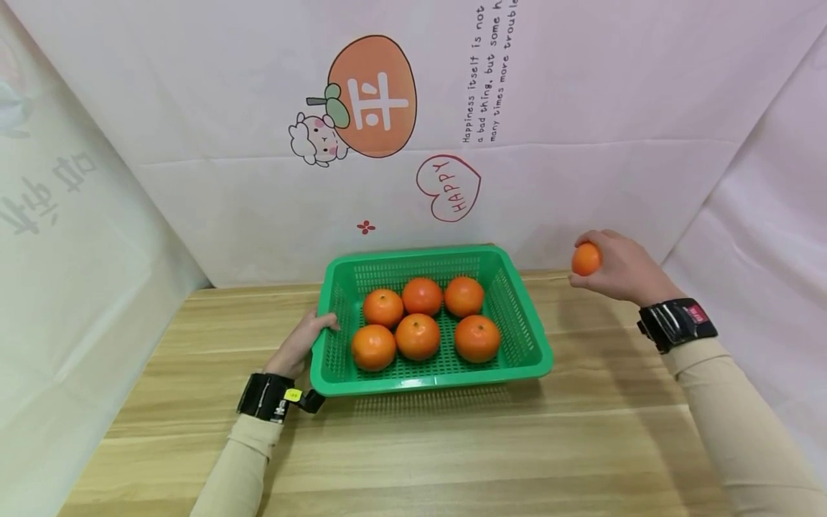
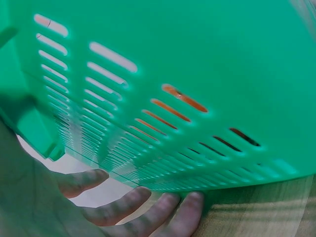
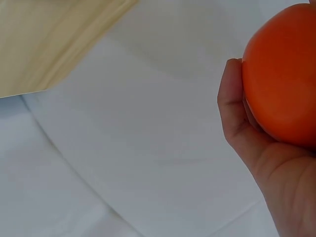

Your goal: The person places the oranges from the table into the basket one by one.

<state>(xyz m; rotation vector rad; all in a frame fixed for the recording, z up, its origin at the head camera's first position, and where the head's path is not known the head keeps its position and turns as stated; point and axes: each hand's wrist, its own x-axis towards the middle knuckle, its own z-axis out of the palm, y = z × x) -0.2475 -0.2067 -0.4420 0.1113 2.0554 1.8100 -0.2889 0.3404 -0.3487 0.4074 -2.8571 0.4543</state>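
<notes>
My left hand (image 1: 301, 340) grips the left side of a green plastic basket (image 1: 431, 385), thumb hooked over the rim. In the left wrist view, the fingers (image 2: 160, 210) lie along the outside of its slotted wall. Several oranges (image 1: 418, 336) sit inside, spread over the basket floor. Off to the right of the basket, my right hand (image 1: 623, 269) holds one orange (image 1: 586, 259) raised over the table's far right part. The right wrist view shows this orange (image 3: 284, 79) large, with a digit curled along its side.
The basket stands on a wood-grain table (image 1: 465, 452), near its back edge. A white printed cloth (image 1: 258, 208) hangs behind the table, and pale cloth also covers both sides. Black straps with cameras are on both wrists.
</notes>
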